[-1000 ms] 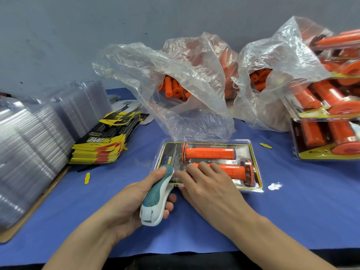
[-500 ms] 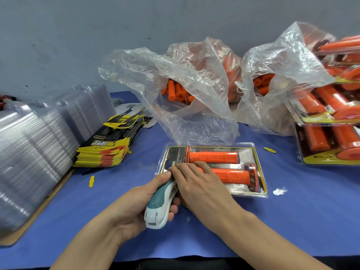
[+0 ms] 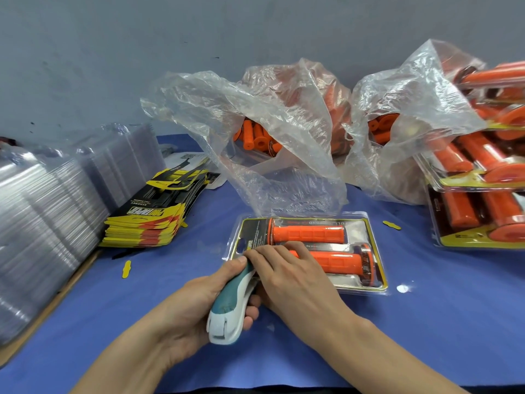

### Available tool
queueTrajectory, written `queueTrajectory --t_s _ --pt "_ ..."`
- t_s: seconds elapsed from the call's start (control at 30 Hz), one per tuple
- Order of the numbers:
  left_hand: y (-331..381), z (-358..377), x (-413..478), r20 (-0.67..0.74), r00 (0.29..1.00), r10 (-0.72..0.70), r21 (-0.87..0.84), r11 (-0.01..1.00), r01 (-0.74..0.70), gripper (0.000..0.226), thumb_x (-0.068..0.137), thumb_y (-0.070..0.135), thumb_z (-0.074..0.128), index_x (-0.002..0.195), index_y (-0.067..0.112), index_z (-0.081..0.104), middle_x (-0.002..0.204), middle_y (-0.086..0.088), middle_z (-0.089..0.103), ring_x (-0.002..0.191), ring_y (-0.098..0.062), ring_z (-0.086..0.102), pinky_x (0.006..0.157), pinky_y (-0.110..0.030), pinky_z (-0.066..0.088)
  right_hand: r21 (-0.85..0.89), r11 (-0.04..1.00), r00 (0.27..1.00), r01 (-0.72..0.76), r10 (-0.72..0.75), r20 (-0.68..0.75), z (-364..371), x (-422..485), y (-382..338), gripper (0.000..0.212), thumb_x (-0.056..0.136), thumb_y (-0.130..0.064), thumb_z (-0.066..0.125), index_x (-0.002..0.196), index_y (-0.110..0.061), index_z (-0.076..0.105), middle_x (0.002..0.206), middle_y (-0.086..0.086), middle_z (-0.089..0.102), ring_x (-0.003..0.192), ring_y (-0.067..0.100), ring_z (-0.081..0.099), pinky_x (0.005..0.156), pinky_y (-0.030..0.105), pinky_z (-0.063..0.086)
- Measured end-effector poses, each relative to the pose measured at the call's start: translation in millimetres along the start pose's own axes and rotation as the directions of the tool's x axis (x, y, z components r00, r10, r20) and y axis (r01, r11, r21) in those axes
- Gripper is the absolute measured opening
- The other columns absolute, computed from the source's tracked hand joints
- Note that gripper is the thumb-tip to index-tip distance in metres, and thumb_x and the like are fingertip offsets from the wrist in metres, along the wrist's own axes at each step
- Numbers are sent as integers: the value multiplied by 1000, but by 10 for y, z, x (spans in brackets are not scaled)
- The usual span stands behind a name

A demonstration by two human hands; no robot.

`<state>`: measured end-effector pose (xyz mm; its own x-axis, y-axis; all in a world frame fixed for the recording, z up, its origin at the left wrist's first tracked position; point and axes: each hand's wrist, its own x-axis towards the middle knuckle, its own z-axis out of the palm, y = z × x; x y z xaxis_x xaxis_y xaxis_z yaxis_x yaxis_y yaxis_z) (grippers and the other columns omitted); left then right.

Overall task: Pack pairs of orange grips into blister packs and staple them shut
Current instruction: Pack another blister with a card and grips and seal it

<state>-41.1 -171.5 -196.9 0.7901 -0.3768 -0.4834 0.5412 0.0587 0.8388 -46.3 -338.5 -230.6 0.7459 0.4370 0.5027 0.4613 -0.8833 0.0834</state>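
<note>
A clear blister pack [image 3: 369,223] lies flat on the blue table in front of me, with a yellow and black card and two orange grips [image 3: 308,234] inside. My left hand [image 3: 196,305] grips a teal and white stapler [image 3: 231,305], whose nose sits at the pack's near left edge. My right hand [image 3: 287,275] lies flat on the pack, its fingertips pressing the left end down right beside the stapler's nose. The stapler's jaw is hidden under my fingers.
Stacks of empty clear blisters [image 3: 42,217] fill the left side, with a pile of yellow and black cards [image 3: 150,220] beside them. Two plastic bags of loose orange grips [image 3: 257,137] stand behind. Finished packs [image 3: 480,200] are piled at the right.
My right hand's fingers have slid left along the pack toward the stapler's nose. The stapler stays at the pack's near left edge, and the view has shifted slightly.
</note>
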Motion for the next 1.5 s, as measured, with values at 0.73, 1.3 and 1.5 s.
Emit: queueTrajectory --t_s 0.73,1.3,1.5 --pt "220 -994 -6 -407 587 700 869 100 485 69 88 58 58 142 19 40 134 -12 46 123 -35 44 97 -46 38 -126 986 933 -109 57 -356 -347 201 39 20 92 -18 59 74 -23 54 67 -4 53 61 20 55 67 34 46" --pt "274 -20 244 -119 771 626 245 771 -588 56 79 78 52 98 31 75 98 -4 76 88 -18 73 68 -33 58 961 -153 513 -229 820 253 -711 527 596 34 91 -38 67 82 -6 72 77 7 74 66 12 67 57 25 52" --pt "105 150 224 131 880 457 488 743 -458 58 89 53 48 94 -4 59 63 -8 57 55 -18 54 54 -28 49 844 -496 228 -202 815 533 -468 329 924 27 84 -38 73 83 -11 70 67 2 74 52 16 69 43 27 52"
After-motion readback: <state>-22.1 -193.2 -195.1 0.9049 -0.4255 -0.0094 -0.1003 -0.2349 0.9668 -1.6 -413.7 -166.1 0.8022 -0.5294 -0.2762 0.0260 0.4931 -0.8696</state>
